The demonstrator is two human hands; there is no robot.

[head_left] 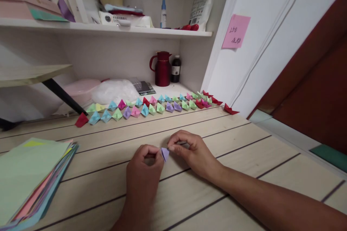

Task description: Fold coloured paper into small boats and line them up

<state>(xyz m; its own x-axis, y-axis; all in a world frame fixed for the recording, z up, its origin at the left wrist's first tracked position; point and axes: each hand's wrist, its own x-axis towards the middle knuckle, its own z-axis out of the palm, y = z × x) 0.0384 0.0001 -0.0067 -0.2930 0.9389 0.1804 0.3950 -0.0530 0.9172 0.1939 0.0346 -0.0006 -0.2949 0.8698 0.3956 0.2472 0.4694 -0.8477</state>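
Between my hands is a small piece of folded purple paper, held just above the slatted wooden table. My left hand pinches its left corner between thumb and fingertips. On the other side, the thumb and forefinger of my right hand close on its upper right corner. Beyond my hands, rows of small folded paper boats in red, blue, green, purple and pink line the back of the table. One red boat sits apart at the right end.
A stack of coloured paper sheets lies at the left, light green on top. Behind the boats are a plastic bag, a dark red jug and a dark bottle. A shelf spans above; a pink note hangs on the right.
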